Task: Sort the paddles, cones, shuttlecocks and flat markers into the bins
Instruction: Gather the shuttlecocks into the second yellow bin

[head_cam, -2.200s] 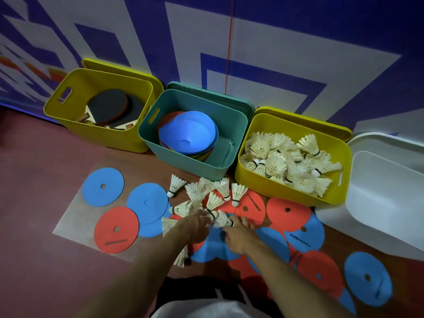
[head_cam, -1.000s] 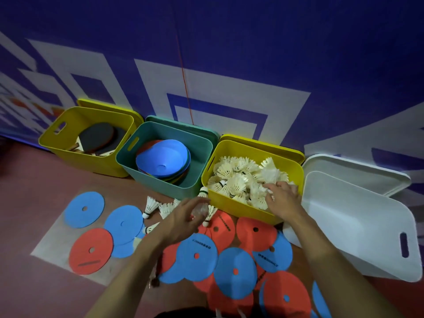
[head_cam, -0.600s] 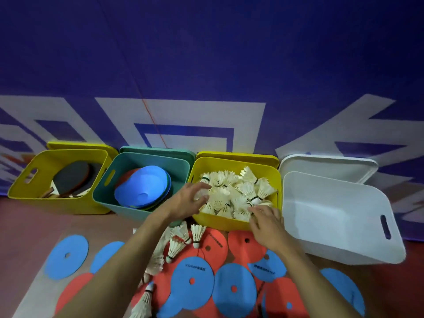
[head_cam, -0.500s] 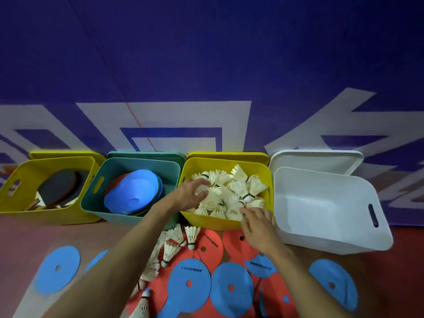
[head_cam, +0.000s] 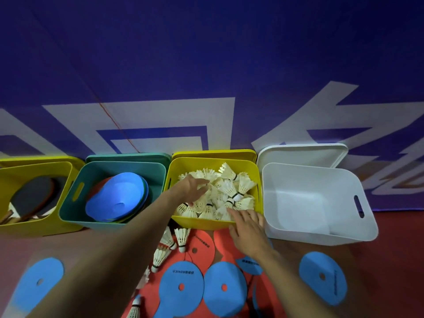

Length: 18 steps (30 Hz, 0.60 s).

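Note:
My left hand (head_cam: 192, 188) reaches into the middle yellow bin (head_cam: 202, 223) and lies with spread fingers on the heap of white shuttlecocks (head_cam: 231, 191). My right hand (head_cam: 246, 227) hovers flat over that bin's front rim, fingers straight, holding nothing. Loose shuttlecocks (head_cam: 181, 237) lie on the floor just in front of the bin. Blue flat markers (head_cam: 181, 285) and red flat markers (head_cam: 203, 246) overlap on the floor below my hands. The teal bin (head_cam: 68, 210) holds stacked blue and red cones (head_cam: 117, 198). Paddles (head_cam: 34, 196) lie in the left yellow bin (head_cam: 46, 228).
An empty white bin (head_cam: 298, 235) stands at the right, its lid leaning behind it. Single blue markers lie apart at the far left (head_cam: 40, 281) and far right (head_cam: 323, 276). A blue and white patterned wall rises right behind the bins.
Both hands left the floor pile. The right hand reached the shuttlecock bin first, then drew back to its front rim; the left hand moved into the bin. The view tilted up.

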Available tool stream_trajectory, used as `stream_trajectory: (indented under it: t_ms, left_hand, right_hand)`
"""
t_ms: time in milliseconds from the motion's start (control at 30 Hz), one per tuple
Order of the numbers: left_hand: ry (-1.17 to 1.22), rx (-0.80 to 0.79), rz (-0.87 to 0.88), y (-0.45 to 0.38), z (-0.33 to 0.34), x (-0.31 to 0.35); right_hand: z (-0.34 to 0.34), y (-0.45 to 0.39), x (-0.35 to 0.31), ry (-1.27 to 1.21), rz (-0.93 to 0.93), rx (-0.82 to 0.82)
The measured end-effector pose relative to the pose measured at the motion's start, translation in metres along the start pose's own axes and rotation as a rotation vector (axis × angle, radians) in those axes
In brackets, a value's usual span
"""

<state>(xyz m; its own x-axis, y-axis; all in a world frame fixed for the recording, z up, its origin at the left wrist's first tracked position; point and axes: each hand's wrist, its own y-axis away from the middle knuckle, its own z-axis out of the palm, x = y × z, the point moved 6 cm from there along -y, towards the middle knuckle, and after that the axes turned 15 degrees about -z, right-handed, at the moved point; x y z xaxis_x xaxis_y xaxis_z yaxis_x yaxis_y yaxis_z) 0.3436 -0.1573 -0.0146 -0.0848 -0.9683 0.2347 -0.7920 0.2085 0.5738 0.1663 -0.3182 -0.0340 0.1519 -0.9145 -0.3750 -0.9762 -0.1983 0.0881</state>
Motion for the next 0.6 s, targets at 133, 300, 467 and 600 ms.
stream_trajectory:
  t_ms: [133,300,467,600]
  left_hand:
    - [0.166,0.22,0.086,0.042,-0.026,-0.022]
    - [0.473,0.345,0.051,0.151,-0.011,-0.109]
    - [0.545,0.349,-0.187,0.24,0.093,-0.223]
    - [0.437,0.295,-0.305,0.269,0.196,-0.275]
  right_hand:
    - [-0.005,-0.004,0.0,-0.032,0.002,0.049]
    - [-0.013,0.003,-0.046,0.004,-0.12,0.223]
    - [0.02,0.019,-0.139,-0.098,-0.437,0.164]
    - [0.101,0.033,-0.184,-0.114,-0.512,-0.152]
